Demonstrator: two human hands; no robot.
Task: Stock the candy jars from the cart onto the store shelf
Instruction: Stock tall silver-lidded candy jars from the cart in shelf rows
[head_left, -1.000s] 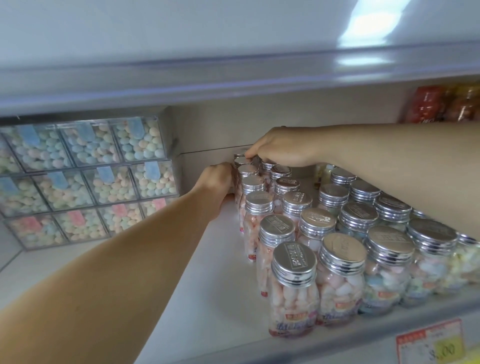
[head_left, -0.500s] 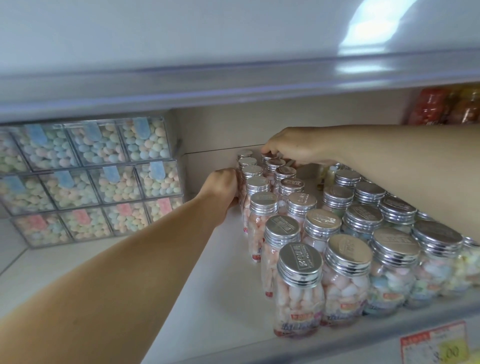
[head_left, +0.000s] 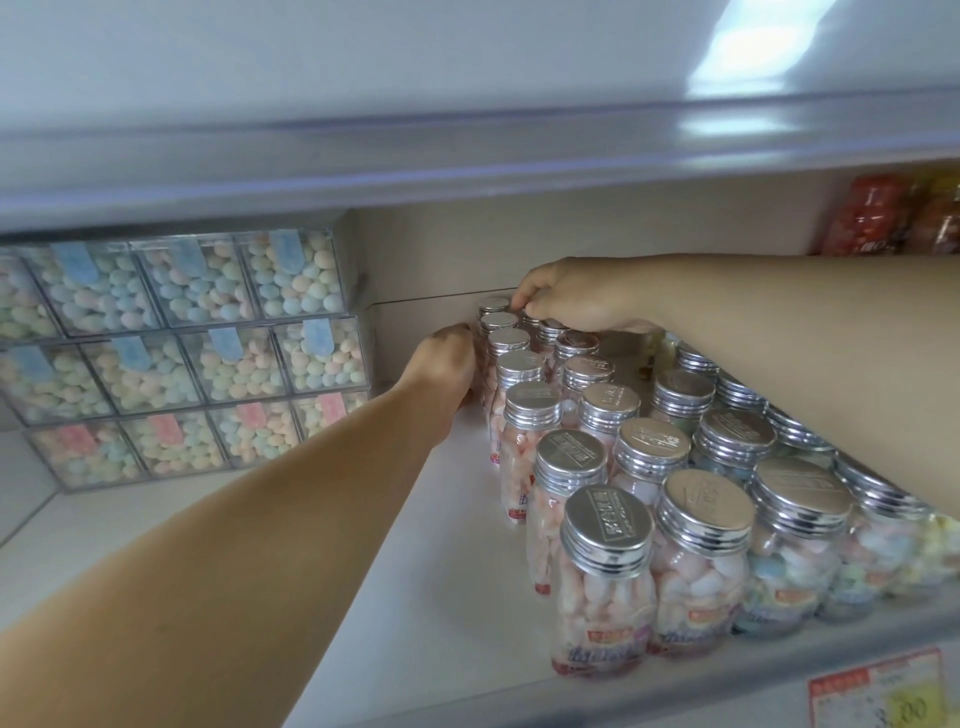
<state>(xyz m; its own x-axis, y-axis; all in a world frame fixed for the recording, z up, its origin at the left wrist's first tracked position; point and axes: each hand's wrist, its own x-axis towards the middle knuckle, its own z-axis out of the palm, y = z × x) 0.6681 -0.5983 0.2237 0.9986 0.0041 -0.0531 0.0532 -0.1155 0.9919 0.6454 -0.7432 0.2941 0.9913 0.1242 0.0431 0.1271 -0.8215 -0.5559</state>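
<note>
Rows of clear candy jars (head_left: 602, 582) with silver screw lids stand on the white shelf (head_left: 426, 582), running from the front edge to the back wall. My left hand (head_left: 447, 369) reaches along the left side of the jars, its fingers curled against a jar (head_left: 511, 374) in the leftmost row near the back. My right hand (head_left: 576, 301) comes in from the right above the lids, and its fingertips pinch the lid of a jar (head_left: 535, 318) in the back rows. The cart is out of view.
Stacked clear boxes of pastel candies (head_left: 176, 343) fill the shelf's left side. Red and orange packets (head_left: 883, 213) sit at the far right back. The upper shelf's edge (head_left: 467, 150) hangs low overhead. A price tag (head_left: 883, 691) is on the front rail.
Both hands stay at the back jars. My right hand's fingers have shifted slightly over the back lids, and my left hand has hardly moved along the row's side.
</note>
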